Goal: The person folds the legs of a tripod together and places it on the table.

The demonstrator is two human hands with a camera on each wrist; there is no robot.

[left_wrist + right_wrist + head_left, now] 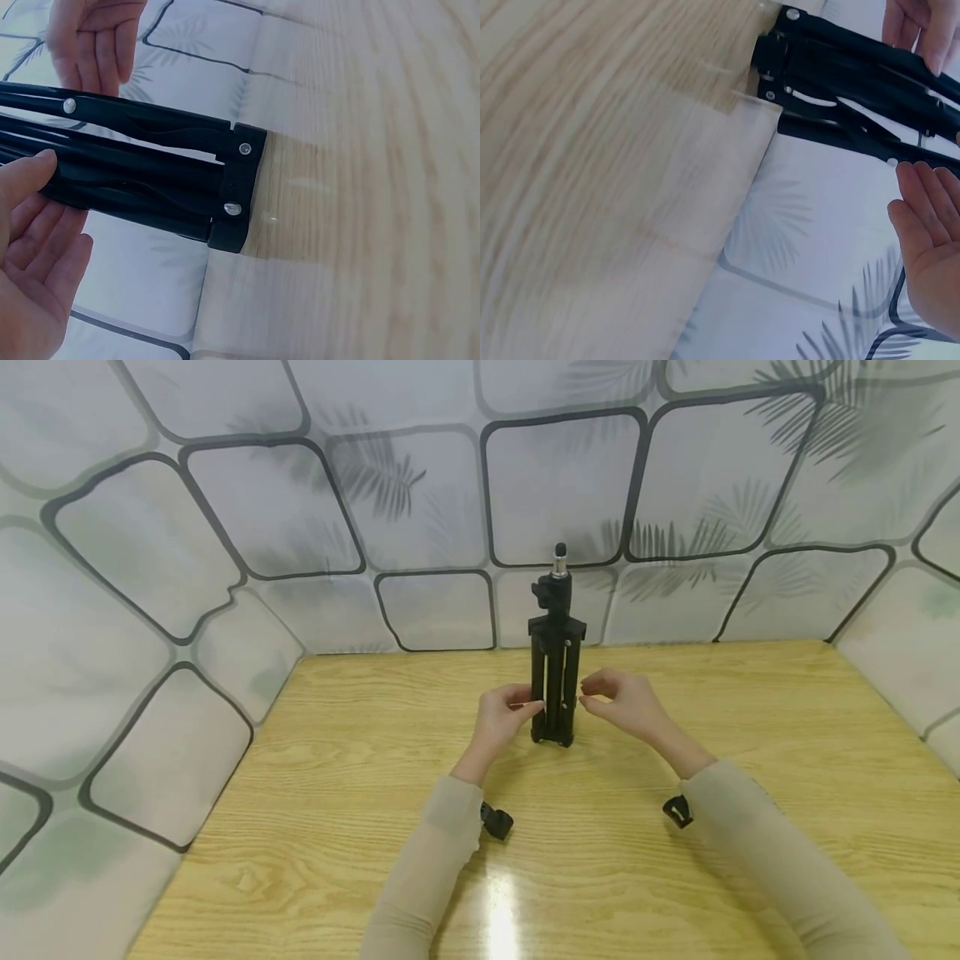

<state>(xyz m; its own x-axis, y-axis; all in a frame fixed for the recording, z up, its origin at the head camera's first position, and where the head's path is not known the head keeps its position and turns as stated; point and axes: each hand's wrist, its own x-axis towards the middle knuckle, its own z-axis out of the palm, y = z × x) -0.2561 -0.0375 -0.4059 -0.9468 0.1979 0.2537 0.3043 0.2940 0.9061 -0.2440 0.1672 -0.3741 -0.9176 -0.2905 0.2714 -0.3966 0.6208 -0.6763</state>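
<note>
A folded black tripod [553, 685] with a silver-tipped top stands upright on the wooden table, its legs drawn together. From the left, my left hand [498, 718] pinches a leg low down; in the left wrist view its thumb lies across the front of the leg [142, 187], with the other fingers curled behind. On the opposite side is my right hand [626, 700], its fingers fairly straight and lightly bent toward the tripod. The right wrist view shows these fingertips [907, 176] at the edge of the nearest leg; whether they touch it I cannot tell.
The light wood table [337, 793] reaches back to a wall covering [435, 502] patterned with dark outlines and leaves, which also runs along both sides. Black straps [497, 821] show at my sleeves. Light glares off the table's front.
</note>
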